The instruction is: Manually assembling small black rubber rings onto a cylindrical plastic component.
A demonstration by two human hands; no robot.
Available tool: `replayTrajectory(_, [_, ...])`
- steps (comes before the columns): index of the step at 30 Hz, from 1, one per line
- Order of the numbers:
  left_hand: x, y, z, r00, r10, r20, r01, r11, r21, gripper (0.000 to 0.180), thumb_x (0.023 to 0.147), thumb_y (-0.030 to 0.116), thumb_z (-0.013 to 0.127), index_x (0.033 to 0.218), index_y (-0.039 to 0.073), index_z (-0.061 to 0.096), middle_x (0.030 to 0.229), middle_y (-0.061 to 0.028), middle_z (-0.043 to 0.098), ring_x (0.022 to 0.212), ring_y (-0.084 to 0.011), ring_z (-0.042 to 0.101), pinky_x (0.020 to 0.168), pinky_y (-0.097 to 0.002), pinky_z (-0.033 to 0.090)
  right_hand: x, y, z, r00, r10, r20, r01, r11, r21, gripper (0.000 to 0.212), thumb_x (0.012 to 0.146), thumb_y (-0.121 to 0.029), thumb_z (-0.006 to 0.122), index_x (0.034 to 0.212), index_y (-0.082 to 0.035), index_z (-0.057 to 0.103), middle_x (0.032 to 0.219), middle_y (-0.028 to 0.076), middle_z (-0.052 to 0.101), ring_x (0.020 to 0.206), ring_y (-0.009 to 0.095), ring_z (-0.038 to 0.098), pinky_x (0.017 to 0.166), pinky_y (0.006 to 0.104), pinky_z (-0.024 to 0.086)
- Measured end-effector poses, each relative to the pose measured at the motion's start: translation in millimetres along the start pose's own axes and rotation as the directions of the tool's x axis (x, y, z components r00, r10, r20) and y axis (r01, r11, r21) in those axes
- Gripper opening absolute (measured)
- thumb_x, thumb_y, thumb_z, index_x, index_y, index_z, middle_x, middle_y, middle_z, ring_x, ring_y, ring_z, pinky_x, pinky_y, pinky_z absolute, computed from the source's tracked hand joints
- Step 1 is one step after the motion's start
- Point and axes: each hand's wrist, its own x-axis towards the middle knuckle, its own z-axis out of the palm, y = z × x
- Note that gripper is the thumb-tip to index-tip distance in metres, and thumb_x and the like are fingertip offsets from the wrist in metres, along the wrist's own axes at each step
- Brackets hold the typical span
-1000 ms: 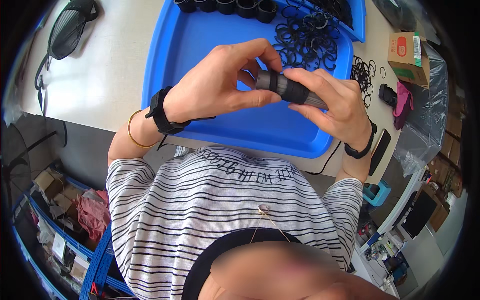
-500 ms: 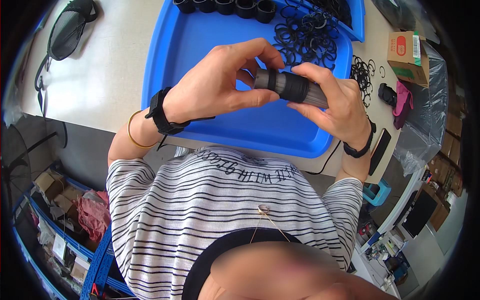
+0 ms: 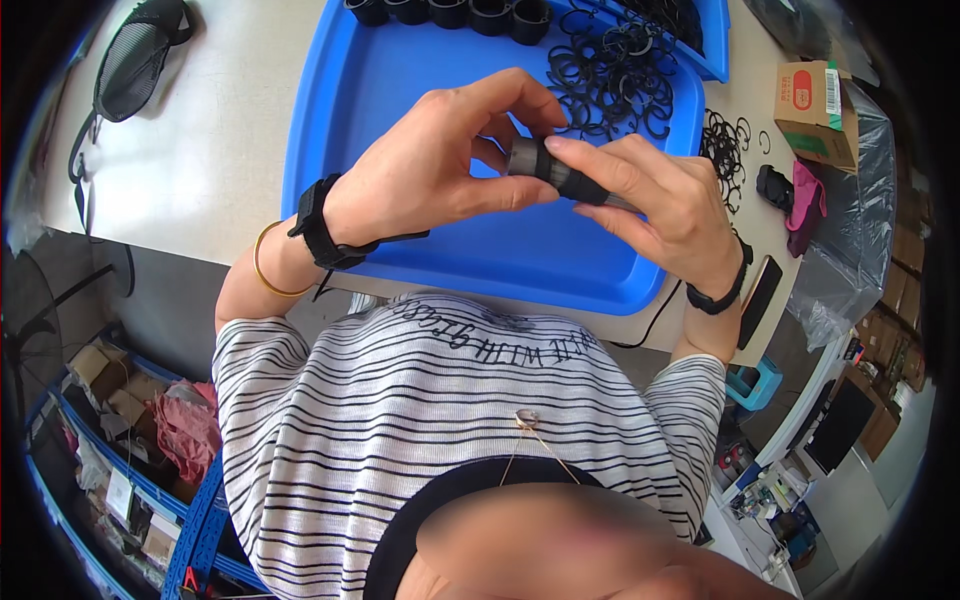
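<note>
Above the blue tray (image 3: 400, 95), a dark grey cylinder (image 3: 522, 158) with black bands round it lies tilted between my hands. My left hand (image 3: 440, 155) curves about its left end, thumb below and fingers above, closed on it. From the right, my right hand (image 3: 665, 195) grips the same cylinder, its fingers reaching over the top of the black band (image 3: 572, 184) and the thumb underneath. The palm hides most of the right end. Beyond the hands, loose black open rings (image 3: 620, 80) lie heaped in the tray's far right.
Several black cylindrical collars (image 3: 450, 12) line the tray's far edge. A blue bin (image 3: 712, 40) holds more black parts. On the table are a mesh pouch-like item (image 3: 140, 70), more rings (image 3: 722, 150), a cardboard box (image 3: 815, 110) and a black phone-shaped slab (image 3: 760, 300).
The fingers of my right hand have slid left along the cylinder and now cover much of the black band. My left hand stays nearly in place.
</note>
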Motion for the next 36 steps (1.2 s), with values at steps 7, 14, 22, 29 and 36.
replayTrajectory(7, [0.3,2.3,-0.2,1.000,-0.023,0.018,0.023,1.000,0.016,0.038,0.083,0.002,0.078,0.114,-0.003,0.057,0.108,-0.0096,0.065,0.096,-0.0178,0.068,0.090,-0.0346,0.058,-1.8,1.1,2.9,0.999,-0.001,-0.033,0.000,1.000,-0.014,0.063,0.072,-0.015,0.081,0.132,-0.021,0.063,0.085,0.003,0.062,0.063,0.020,0.063,0.052,0.0320,0.052])
replayTrajectory(14, [-1.0,2.8,1.9,1.000,-0.020,0.013,0.020,1.000,0.015,0.035,0.083,0.002,0.077,0.112,-0.003,0.058,0.105,-0.0099,0.065,0.097,-0.0188,0.068,0.091,-0.0352,0.058,-3.6,0.5,2.9,0.999,-0.007,-0.036,0.006,1.000,-0.009,0.061,0.073,-0.016,0.081,0.131,-0.020,0.063,0.086,0.003,0.063,0.063,0.020,0.063,0.052,0.0322,0.052])
replayTrajectory(22, [-0.7,2.9,1.2,0.999,-0.026,0.020,0.026,0.999,0.027,0.034,0.083,0.002,0.077,0.112,-0.003,0.058,0.104,-0.0097,0.065,0.097,-0.0186,0.068,0.091,-0.0352,0.058,-3.2,0.3,2.9,0.999,-0.007,-0.033,0.006,1.000,-0.013,0.061,0.073,-0.015,0.081,0.131,-0.020,0.063,0.085,0.003,0.062,0.063,0.019,0.064,0.052,0.0318,0.051])
replayTrajectory(29, [-0.8,2.2,1.7,0.999,-0.023,0.022,0.023,0.999,0.028,0.034,0.083,0.001,0.077,0.112,-0.003,0.058,0.103,-0.0096,0.065,0.097,-0.0181,0.068,0.090,-0.0347,0.058,-3.7,0.2,3.0,0.999,-0.012,-0.043,0.011,1.000,-0.020,0.061,0.073,-0.016,0.081,0.131,-0.021,0.063,0.082,0.002,0.060,0.062,0.019,0.062,0.051,0.0318,0.051])
replayTrajectory(36, [-1.0,2.0,2.4,0.999,-0.025,0.024,0.025,1.000,0.012,0.036,0.084,0.002,0.076,0.115,-0.003,0.058,0.107,-0.0096,0.064,0.098,-0.0173,0.067,0.092,-0.0349,0.057,-4.4,-0.7,2.4,0.995,0.006,-0.099,-0.002,0.999,0.032,0.063,0.070,-0.014,0.084,0.126,-0.007,0.057,0.105,0.010,0.070,0.079,0.026,0.071,0.061,0.0340,0.056])
